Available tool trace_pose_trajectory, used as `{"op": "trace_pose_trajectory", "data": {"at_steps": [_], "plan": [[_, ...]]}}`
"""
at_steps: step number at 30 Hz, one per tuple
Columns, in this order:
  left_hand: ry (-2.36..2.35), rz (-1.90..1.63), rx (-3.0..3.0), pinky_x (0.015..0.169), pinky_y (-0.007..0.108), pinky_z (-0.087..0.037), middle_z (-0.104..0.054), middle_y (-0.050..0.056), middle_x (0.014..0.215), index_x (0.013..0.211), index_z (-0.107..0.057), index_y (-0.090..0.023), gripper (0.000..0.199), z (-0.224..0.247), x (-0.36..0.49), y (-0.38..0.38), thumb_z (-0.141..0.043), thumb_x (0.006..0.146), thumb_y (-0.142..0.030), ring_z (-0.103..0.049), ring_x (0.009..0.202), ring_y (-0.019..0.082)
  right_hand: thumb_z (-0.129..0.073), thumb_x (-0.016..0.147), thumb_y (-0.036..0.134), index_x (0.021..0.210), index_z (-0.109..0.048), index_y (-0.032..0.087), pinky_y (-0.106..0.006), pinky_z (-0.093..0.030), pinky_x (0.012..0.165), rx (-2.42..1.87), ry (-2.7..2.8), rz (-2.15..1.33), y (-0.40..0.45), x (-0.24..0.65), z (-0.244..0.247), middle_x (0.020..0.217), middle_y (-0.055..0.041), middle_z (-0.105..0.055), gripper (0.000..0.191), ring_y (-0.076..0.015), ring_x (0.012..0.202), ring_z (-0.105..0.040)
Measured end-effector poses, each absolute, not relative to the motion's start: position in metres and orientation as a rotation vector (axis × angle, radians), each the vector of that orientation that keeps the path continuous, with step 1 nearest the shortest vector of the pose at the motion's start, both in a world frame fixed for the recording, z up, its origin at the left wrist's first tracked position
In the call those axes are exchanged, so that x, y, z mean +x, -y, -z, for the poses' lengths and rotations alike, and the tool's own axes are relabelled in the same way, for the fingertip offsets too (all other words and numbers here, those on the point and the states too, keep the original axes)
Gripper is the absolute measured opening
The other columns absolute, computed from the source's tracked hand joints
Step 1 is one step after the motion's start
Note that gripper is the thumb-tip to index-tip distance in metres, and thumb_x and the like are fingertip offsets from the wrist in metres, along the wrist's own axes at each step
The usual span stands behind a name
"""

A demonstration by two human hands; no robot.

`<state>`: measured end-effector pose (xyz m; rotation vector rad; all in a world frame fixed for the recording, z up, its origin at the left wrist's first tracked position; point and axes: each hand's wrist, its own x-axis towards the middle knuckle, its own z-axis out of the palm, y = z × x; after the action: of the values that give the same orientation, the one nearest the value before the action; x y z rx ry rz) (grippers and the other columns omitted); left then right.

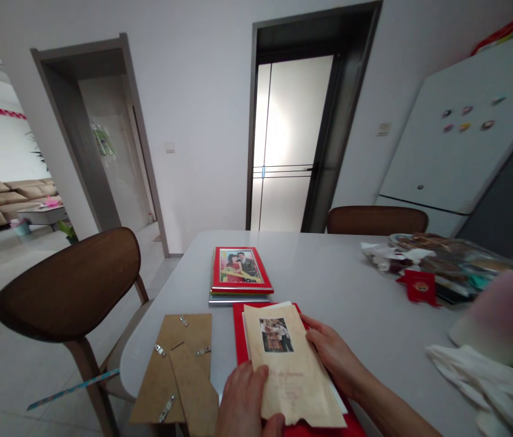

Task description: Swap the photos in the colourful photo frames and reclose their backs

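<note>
Our left hand (244, 397), fingers close together on wavy-edged cream paper (293, 367), our right hand (331, 349) pinching its right edge, flat red piece (240, 343) beneath, metal-clipped brown board (190, 340) beside our left fingers, red-rimmed rectangular frame (241, 267) beyond our fingertips

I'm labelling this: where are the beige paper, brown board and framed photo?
Beige paper (296, 363), head view: printed front's middle.
Brown board (164, 377), head view: bare brown surface.
Framed photo (241, 267), head view: picture's middle.

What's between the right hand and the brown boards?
In the head view: the cream paper, the red item beneath, the left hand and a strip of tabletop.
</note>
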<state>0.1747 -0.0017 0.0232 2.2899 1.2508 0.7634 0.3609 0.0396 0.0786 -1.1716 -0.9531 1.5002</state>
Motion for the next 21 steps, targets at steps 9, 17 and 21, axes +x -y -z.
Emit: {"op": "trace_pose_trajectory", "data": {"at_steps": [9, 17, 21], "plan": [[-1.334, -0.597, 2.256, 0.098, 0.051, -0.021, -0.026, 0.019, 0.133, 0.123, -0.036, -0.007, 0.065, -0.038, 0.176, 0.0, -0.054, 0.065, -0.03, -0.023, 0.122, 0.032, -0.036, 0.069, 0.021, 0.099, -0.055, 0.018, -0.026, -0.042, 0.068, -1.585, 1.587, -0.845, -0.047, 0.372, -0.063, 0.088, -0.0046, -0.064, 0.035, -0.0182, 0.08, -0.058], [-1.248, -0.389, 2.253, 0.1, 0.051, -0.011, -0.031, 0.019, 0.13, 0.119, -0.043, -0.01, 0.066, -0.055, 0.196, 0.0, -0.057, 0.063, -0.042, -0.024, 0.122, 0.032, -0.037, 0.075, 0.026, 0.09, -0.056, 0.017, -0.029, -0.038, 0.063, -2.001, 1.968, -0.094, -0.04, 0.373, -0.054, 0.083, -0.0085, -0.055, 0.026, -0.0194, 0.075, -0.052], [-1.228, -0.374, 2.344, 0.098, 0.052, -0.016, -0.029, 0.018, 0.132, 0.122, -0.039, -0.012, 0.064, -0.057, 0.186, 0.001, -0.055, 0.066, -0.038, -0.024, 0.122, 0.031, -0.039, 0.075, 0.025, 0.107, -0.051, 0.013, -0.031, -0.039, 0.073, -1.875, 1.985, -0.088, -0.034, 0.366, -0.054, 0.094, -0.0115, -0.054, 0.036, -0.0212, 0.086, -0.05]]}}
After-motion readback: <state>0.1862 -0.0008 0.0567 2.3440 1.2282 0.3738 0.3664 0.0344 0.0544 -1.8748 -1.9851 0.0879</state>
